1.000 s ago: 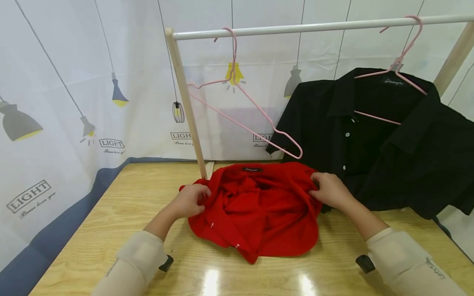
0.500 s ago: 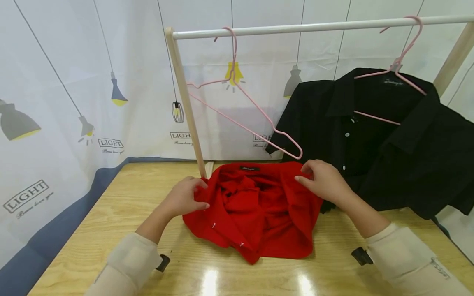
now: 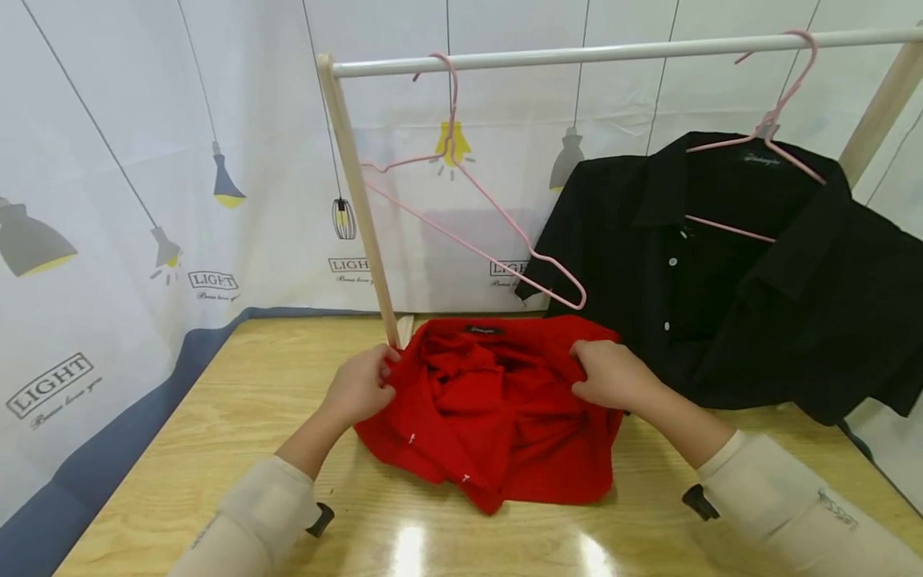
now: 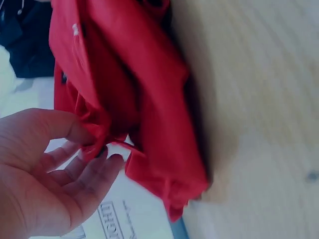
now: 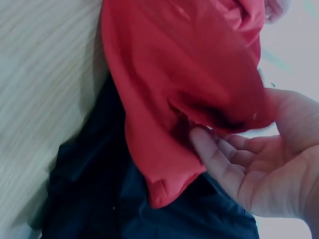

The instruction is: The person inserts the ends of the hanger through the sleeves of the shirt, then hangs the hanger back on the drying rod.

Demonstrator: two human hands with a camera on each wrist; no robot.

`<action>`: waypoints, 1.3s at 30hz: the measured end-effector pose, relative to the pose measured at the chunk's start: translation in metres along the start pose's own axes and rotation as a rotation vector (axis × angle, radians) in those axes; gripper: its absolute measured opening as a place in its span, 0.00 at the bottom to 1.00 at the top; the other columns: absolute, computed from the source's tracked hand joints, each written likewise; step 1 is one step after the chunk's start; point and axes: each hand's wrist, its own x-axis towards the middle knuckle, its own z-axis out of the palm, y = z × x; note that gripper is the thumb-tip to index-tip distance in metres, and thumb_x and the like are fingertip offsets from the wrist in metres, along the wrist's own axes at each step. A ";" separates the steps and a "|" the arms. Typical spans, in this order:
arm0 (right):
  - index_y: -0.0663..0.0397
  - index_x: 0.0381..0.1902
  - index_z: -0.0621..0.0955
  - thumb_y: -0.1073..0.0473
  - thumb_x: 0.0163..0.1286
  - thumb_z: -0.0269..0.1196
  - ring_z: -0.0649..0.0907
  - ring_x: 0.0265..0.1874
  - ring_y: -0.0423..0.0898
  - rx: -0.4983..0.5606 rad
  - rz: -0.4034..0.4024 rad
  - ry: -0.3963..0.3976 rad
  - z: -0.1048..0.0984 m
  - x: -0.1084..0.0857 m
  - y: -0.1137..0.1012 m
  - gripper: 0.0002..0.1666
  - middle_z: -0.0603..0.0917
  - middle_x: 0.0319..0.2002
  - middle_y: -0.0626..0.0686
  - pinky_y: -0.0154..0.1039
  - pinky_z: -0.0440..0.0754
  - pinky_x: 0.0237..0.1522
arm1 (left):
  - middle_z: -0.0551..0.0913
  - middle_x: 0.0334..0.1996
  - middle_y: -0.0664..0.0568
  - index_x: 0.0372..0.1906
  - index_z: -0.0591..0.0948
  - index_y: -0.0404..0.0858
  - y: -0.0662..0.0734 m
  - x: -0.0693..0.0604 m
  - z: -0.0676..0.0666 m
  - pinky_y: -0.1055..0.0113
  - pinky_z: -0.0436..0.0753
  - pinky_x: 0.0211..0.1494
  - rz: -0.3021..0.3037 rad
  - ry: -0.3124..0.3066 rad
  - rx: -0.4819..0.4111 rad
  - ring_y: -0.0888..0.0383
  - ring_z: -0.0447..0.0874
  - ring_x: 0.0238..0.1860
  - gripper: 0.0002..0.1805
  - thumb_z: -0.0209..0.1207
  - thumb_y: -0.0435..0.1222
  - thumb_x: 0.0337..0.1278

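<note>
A red collared shirt (image 3: 555,473) lies bunched on the table, its neck opening up and its dark label at the back of the collar. On its left side my left hand (image 3: 358,386) pinches the cloth between thumb and fingers; the left wrist view shows the red fabric (image 4: 164,99) hanging in folds from that grip. At the other side of the collar, my right hand (image 3: 613,375) holds the edge. In the right wrist view the thumb lies at the flap of red cloth (image 5: 149,64), and the fingers (image 5: 214,159) are under it.
A clothes rack with a white rail (image 3: 534,58) stands behind the shirt. From it hang a bare pink hanger (image 3: 519,228) and a black shirt (image 3: 613,232) on another pink hanger (image 3: 782,120). The rack's wooden post (image 3: 360,200) rises behind my left hand. Wooden tabletop (image 3: 216,385) extends to the left.
My right hand rose and moved inward, folding the shirt's right side over, then came down onto the collar edge; that side now spreads out again. The left hand shifted slightly at its side.
</note>
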 end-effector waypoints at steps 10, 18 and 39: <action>0.65 0.37 0.82 0.71 0.54 0.63 0.76 0.24 0.47 0.015 0.037 0.103 -0.021 -0.004 0.018 0.10 0.82 0.28 0.54 0.43 0.78 0.27 | 0.83 0.28 0.47 0.38 0.82 0.35 -0.008 0.005 -0.035 0.56 0.80 0.34 -0.029 0.125 0.049 0.51 0.81 0.29 0.11 0.58 0.26 0.46; 0.63 0.32 0.80 0.72 0.56 0.60 0.75 0.22 0.49 -0.062 0.015 0.360 -0.036 -0.006 0.026 0.05 0.78 0.26 0.56 0.44 0.76 0.23 | 0.81 0.28 0.46 0.35 0.82 0.35 -0.006 0.007 -0.050 0.56 0.77 0.32 0.048 0.265 0.152 0.49 0.77 0.30 0.10 0.55 0.25 0.46; 0.67 0.37 0.79 0.72 0.55 0.60 0.79 0.27 0.53 -0.055 0.026 0.294 -0.008 -0.001 0.045 0.10 0.80 0.32 0.62 0.53 0.80 0.33 | 0.76 0.29 0.52 0.43 0.79 0.35 0.021 -0.004 -0.017 0.59 0.77 0.35 0.043 -0.025 0.065 0.54 0.75 0.32 0.16 0.62 0.25 0.44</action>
